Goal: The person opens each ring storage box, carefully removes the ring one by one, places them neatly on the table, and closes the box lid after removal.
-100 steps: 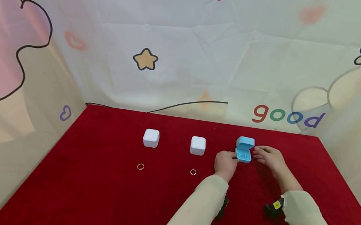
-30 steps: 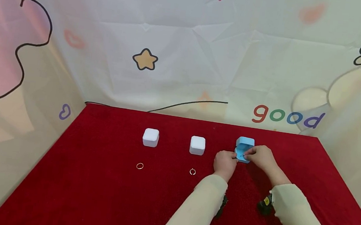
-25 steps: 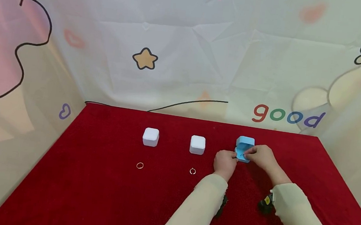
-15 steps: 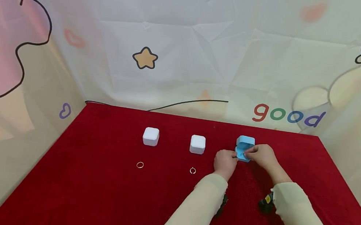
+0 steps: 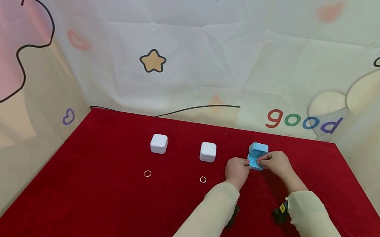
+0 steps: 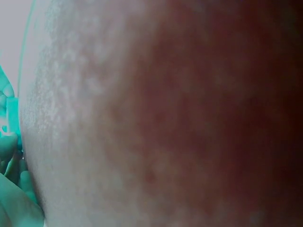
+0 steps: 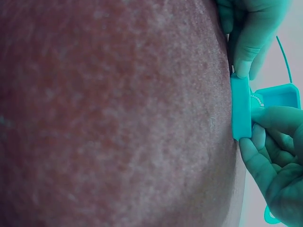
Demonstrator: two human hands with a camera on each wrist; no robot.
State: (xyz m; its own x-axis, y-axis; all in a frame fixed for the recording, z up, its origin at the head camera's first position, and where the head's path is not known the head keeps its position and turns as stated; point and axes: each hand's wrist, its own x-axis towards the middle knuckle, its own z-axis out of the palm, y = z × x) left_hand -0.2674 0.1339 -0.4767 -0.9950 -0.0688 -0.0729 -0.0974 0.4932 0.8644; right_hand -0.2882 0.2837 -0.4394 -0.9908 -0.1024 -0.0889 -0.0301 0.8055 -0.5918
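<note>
A light blue ring box stands with its lid raised on the red cloth. My left hand grips the box's left side, thumb at its edge. At the right, my right hand reaches into the box, its fingertips pinching a ring with small stones at the cushion. In the right wrist view, that ring is partly hidden by a finger, and another fingertip touches the edge of the box base. Part of the blue box shows at the left wrist view's edge.
Two white ring boxes stand closed in a row left of the blue one. Before them lie a gold-coloured ring and an open-ended ring. A printed curtain hangs behind the red-covered table.
Over the earlier frames my right hand moved left from beside the blue box to the ring inside it. In the last second both hands have stayed nearly still.
</note>
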